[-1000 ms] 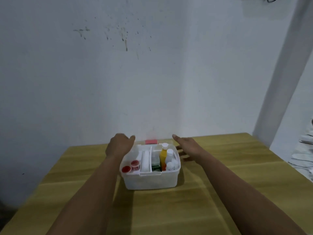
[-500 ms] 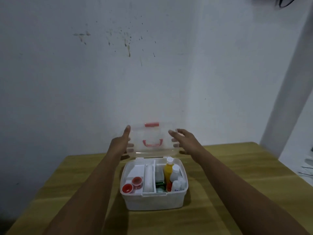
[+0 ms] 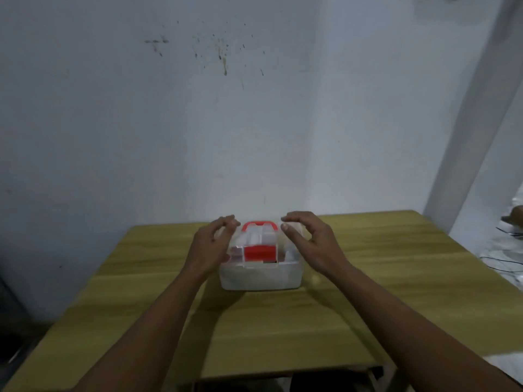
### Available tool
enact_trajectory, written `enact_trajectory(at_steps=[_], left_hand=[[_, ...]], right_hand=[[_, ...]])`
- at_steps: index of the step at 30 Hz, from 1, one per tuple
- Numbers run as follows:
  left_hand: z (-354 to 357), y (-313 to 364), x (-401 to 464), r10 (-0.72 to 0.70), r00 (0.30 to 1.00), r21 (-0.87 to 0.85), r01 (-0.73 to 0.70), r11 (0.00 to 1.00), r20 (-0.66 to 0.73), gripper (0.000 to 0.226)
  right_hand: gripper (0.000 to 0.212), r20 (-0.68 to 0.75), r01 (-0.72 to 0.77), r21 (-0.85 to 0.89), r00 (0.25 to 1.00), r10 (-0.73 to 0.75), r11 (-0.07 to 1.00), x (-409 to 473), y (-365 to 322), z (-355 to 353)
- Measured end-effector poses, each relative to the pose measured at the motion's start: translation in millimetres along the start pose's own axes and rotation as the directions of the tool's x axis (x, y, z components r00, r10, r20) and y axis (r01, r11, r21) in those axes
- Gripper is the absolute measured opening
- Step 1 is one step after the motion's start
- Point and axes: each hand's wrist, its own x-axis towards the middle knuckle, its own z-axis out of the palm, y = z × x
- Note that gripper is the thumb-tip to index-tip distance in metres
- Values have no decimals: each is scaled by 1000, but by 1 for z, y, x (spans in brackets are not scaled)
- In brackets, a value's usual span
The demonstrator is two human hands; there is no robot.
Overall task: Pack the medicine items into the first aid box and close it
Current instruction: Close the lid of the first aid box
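Observation:
The white first aid box (image 3: 259,278) stands on the wooden table (image 3: 382,267), its clear lid (image 3: 259,239) down over the top. A red handle (image 3: 259,225) arches over the lid and a red latch (image 3: 259,253) hangs at the front. The medicine items inside show only as blurred shapes through the lid. My left hand (image 3: 210,247) is at the lid's left side and my right hand (image 3: 310,241) at its right side. The fingers of both are curved and apart. Whether the fingertips touch the lid I cannot tell.
A stained white wall (image 3: 226,123) rises right behind the table. A white pillar (image 3: 475,114) stands at the right, with cables (image 3: 506,261) and other things on the floor beyond it. The table's near edge (image 3: 283,373) lies under my forearms.
The lid, held upright by both hands half a second ago, has swung down onto the box. My hands came down with it and now hover at its sides.

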Motion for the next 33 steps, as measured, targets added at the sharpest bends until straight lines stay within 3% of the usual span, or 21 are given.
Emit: enact_trajectory(at_steps=[4, 11, 15, 17, 20, 24, 33], left_hand=[[12, -13, -22, 153, 988, 217, -157, 963, 38, 36], [1, -31, -27, 239, 951, 317, -293, 902, 197, 101], [5, -36, -14, 234, 951, 337, -291, 895, 201, 107], [12, -35, -1, 182, 962, 385, -250, 888, 205, 112], [28, -33, 22, 113, 980, 421, -173, 891, 163, 115], [48, -40, 57, 104, 992, 391, -125, 912, 75, 114], [61, -66, 112, 141, 986, 383, -165, 909, 90, 113]], right_hand=[[34, -4, 22, -180, 1000, -23, 983, -25, 3, 20], [73, 111, 139, -351, 988, -107, 926, -39, 16, 22], [74, 150, 167, -439, 982, -111, 883, -28, 23, 18], [77, 138, 104, -467, 990, -44, 878, -21, 30, 21], [84, 71, -3, -455, 997, 40, 890, -8, 46, 30], [87, 50, -23, -402, 998, 47, 915, 26, 74, 35], [82, 45, -12, -400, 998, 32, 917, 70, 110, 40]])
